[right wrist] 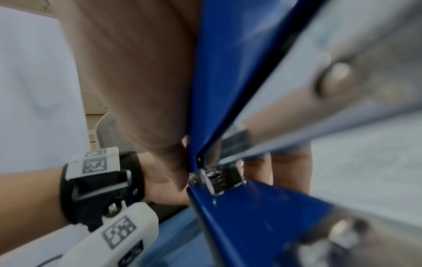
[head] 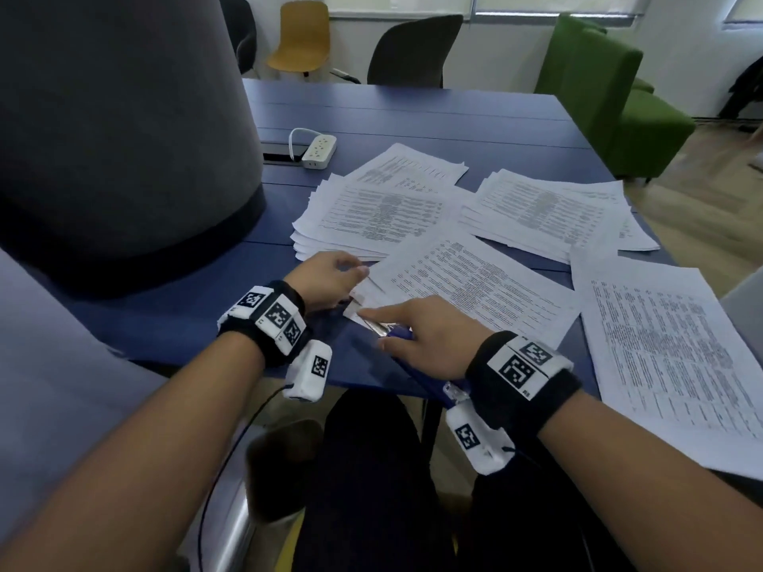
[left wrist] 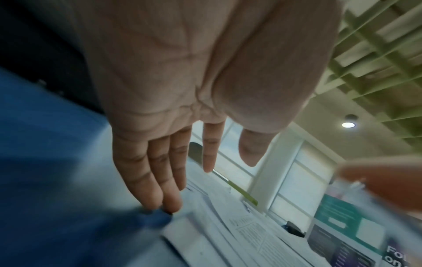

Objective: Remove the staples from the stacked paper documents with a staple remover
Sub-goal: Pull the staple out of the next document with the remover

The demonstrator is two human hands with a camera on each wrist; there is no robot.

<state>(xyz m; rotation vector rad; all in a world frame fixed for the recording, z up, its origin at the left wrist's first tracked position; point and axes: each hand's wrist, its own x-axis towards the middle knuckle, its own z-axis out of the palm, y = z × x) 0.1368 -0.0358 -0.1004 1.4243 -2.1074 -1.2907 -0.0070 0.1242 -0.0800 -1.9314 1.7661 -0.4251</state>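
A stapled document (head: 475,282) lies on the blue table (head: 413,113), its near-left corner between my hands. My left hand (head: 347,278) sits at that corner; in the left wrist view its fingers (left wrist: 160,180) are straight, with their tips on the table beside the paper's edge (left wrist: 217,234). My right hand (head: 373,328) grips a blue staple remover (head: 394,333) and its index finger lies along the tool toward the corner. The metal tip is at the paper's corner. Up close the blue handles (right wrist: 228,90) spread from a metal hinge, and my fingers (right wrist: 290,173) curl behind them.
More printed stacks lie behind (head: 371,216), at the back right (head: 549,208) and at my right (head: 681,357). A white power strip (head: 318,150) sits far left. A grey padded partition (head: 124,138) walls the left side. Chairs (head: 413,51) and a green sofa (head: 598,97) stand beyond.
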